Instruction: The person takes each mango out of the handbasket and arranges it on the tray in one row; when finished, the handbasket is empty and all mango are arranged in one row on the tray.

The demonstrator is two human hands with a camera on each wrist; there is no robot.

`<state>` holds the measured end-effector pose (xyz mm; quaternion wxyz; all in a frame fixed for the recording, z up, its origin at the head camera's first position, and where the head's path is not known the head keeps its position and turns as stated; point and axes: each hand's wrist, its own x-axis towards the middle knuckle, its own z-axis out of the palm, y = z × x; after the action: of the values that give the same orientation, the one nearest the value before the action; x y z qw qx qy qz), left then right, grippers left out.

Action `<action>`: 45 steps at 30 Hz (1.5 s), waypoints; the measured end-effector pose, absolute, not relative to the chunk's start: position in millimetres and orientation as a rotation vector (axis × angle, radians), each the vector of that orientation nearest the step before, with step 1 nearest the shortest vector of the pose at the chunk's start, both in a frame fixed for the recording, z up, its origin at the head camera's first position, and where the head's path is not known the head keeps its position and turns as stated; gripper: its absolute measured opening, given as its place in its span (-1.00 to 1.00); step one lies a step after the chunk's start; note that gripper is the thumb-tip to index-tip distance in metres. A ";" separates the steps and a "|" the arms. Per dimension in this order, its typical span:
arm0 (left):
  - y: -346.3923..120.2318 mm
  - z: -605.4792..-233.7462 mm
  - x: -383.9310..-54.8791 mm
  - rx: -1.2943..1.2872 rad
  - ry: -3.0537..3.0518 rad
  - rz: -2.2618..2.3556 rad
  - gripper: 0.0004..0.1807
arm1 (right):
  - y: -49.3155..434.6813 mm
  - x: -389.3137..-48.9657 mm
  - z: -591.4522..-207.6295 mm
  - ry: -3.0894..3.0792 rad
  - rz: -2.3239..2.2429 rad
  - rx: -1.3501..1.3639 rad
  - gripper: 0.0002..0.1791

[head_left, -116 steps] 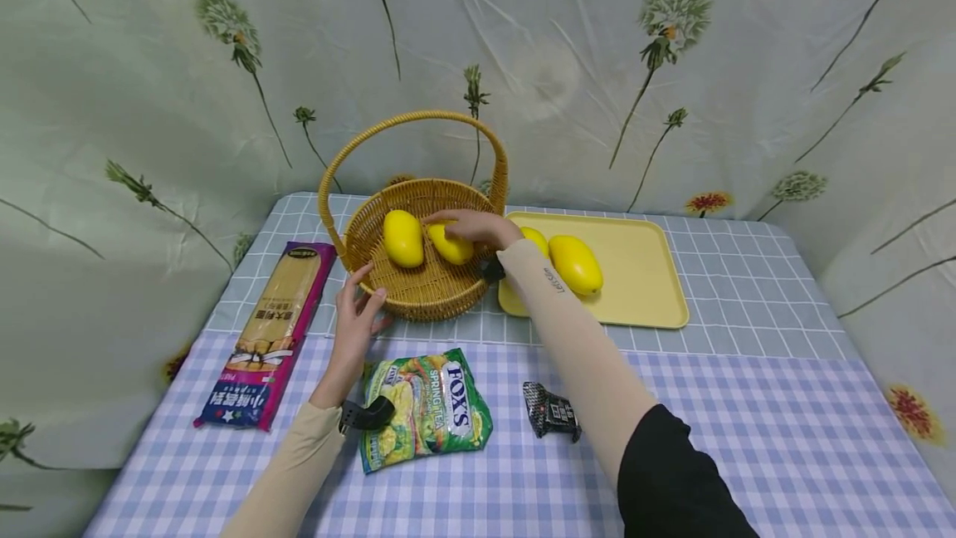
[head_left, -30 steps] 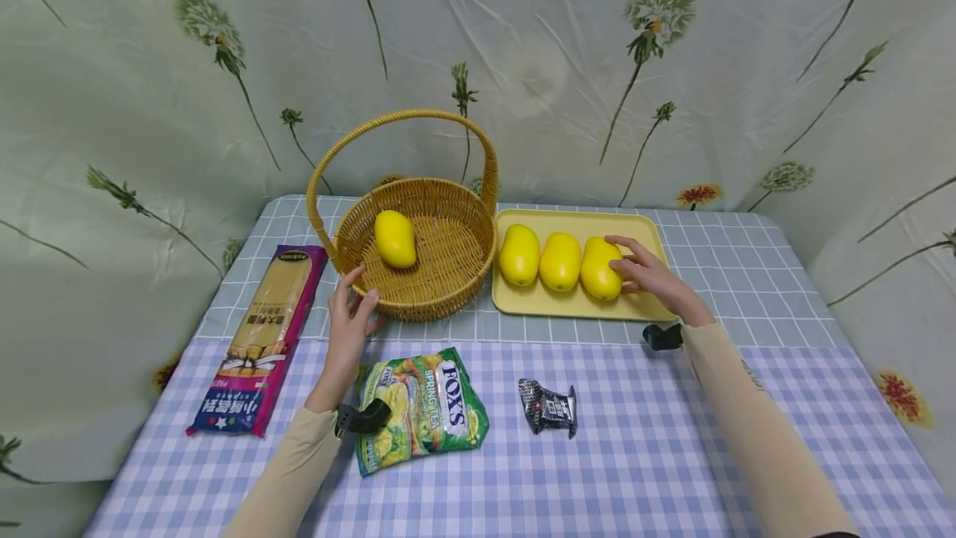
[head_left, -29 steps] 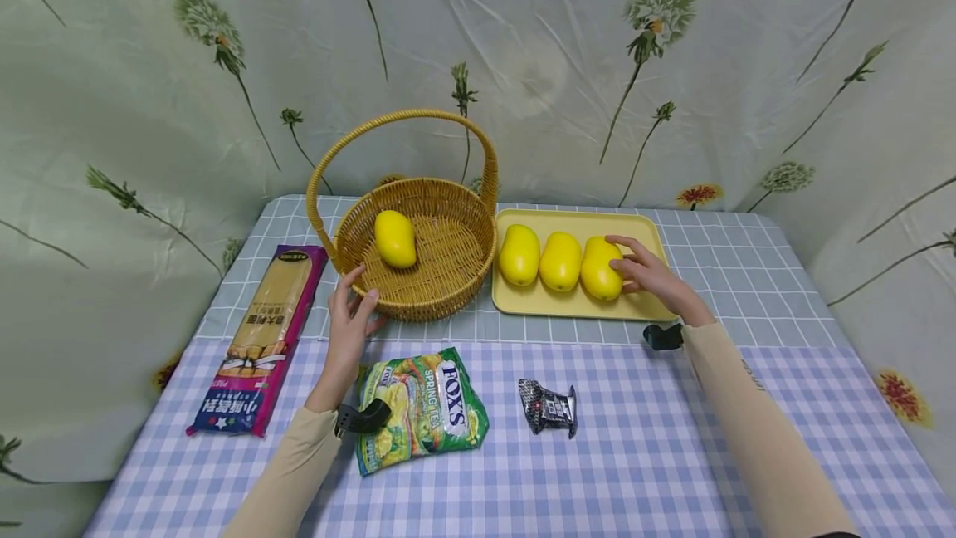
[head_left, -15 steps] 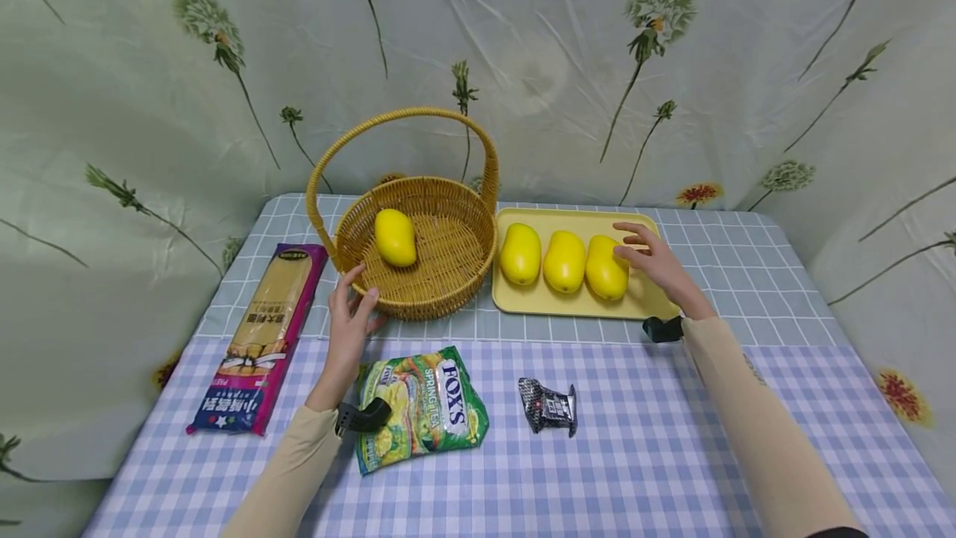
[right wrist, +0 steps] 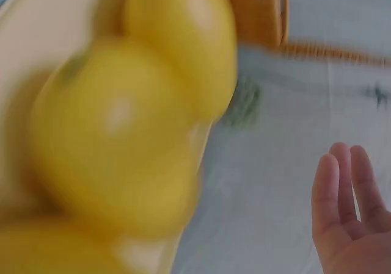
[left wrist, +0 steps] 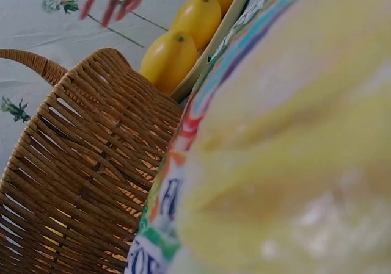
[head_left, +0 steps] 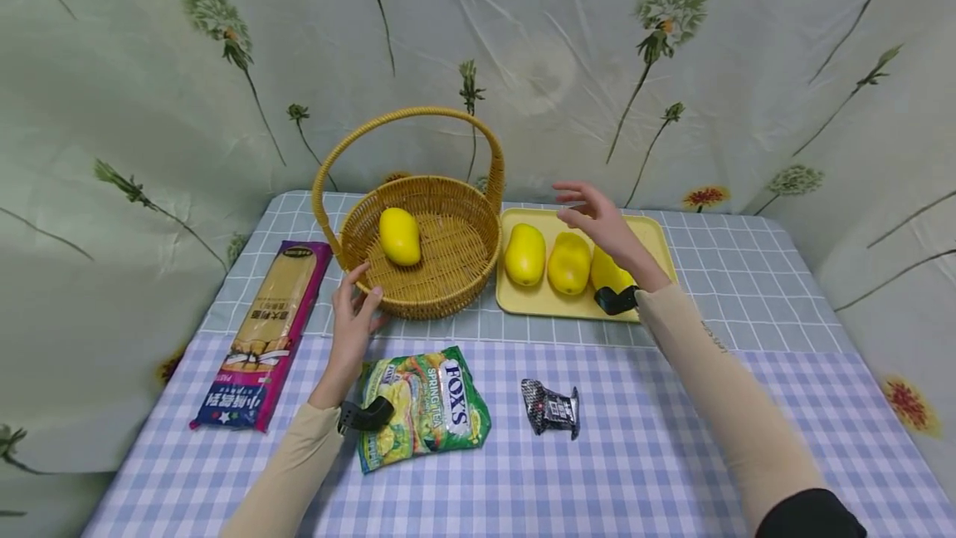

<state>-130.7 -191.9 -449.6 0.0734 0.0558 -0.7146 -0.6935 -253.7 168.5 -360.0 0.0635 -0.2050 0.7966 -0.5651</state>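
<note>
R hand [head_left: 600, 221], fingers apart, nothing held, above yellow tray [head_left: 653, 241] w/ 3 mangoes [head_left: 569, 264]; L hand [head_left: 351, 329] loosely spread at basket [head_left: 426, 305] rim, 4th mango [head_left: 399, 237] inside. Prob. best: L steadies basket, R passes high, clear of handle [head_left: 418, 112].

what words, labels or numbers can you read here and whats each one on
"FOX'S": green bag
"SPRING TEA": same bag; its smaller print is too small to read
Long pink-edged packet: Chinese characters, not clear enough to quote surely
Small black wrapper: pale marks, too small to read
Right sleeve: dark lettering, too small to read
</note>
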 end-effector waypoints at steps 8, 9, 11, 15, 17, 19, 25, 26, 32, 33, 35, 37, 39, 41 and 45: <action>-190.7 -450.2 -129.6 0.139 -2.131 -2.101 -0.40 | 90.5 -264.4 -353.5 2.303 -1.561 -0.921 -0.50; -190.8 -450.5 -129.4 0.139 -2.130 -2.105 -0.40 | 81.3 -265.9 -353.1 2.297 -1.544 -0.945 -0.50; -191.0 -450.9 -129.3 0.137 -2.127 -2.109 -0.40 | 63.9 -267.9 -352.1 2.275 -1.522 -0.980 -0.50; -188.7 -443.6 -127.3 0.148 -2.130 -2.118 -0.42 | 33.0 -273.0 -350.3 2.229 -1.499 -1.027 -0.48; -186.4 -435.8 -124.8 0.157 -2.144 -2.115 -0.43 | 19.3 -274.9 -348.9 2.219 -1.480 -1.035 -0.47; -184.3 -428.2 -122.2 0.163 -2.157 -2.113 -0.44 | 6.5 -277.1 -348.0 2.215 -1.453 -1.047 -0.47; -184.3 -424.1 -120.4 0.164 -2.174 -2.104 -0.44 | -23.7 -280.0 -348.1 2.248 -1.301 -1.002 -0.46; -184.5 -424.1 -120.2 0.164 -2.172 -2.106 -0.44 | -27.8 -280.6 -348.8 2.255 -1.272 -0.996 -0.45; -184.5 -423.2 -119.3 0.177 -2.157 -2.127 -0.43 | -45.5 -283.6 -355.6 2.259 -1.105 -1.005 -0.41; -184.4 -422.9 -119.3 0.179 -2.157 -2.131 -0.43 | -47.3 -283.7 -357.0 2.258 -1.073 -1.005 -0.40; -184.3 -422.4 -119.2 0.180 -2.156 -2.137 -0.43 | -49.9 -282.9 -359.2 2.258 -0.999 -0.991 -0.38; -184.4 -422.1 -119.3 0.179 -2.162 -2.132 -0.43 | -52.2 -282.2 -361.3 2.261 -0.923 -0.958 -0.36; -184.5 -421.8 -119.4 0.177 -2.159 -2.132 -0.43 | -54.1 -281.0 -362.6 2.275 -0.840 -0.938 -0.36; -184.8 -421.8 -119.6 0.176 -2.155 -2.130 -0.43 | -55.3 -279.1 -362.7 2.287 -0.773 -0.897 -0.35; -185.5 -422.1 -119.9 0.175 -2.153 -2.125 -0.43 | -57.0 -277.1 -362.0 2.328 -0.674 -0.840 -0.35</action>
<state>-119.9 -185.5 -422.1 0.0558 0.0577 -0.7095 -0.7001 -277.1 -57.0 -362.0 0.2842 -0.3139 0.8701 -0.2521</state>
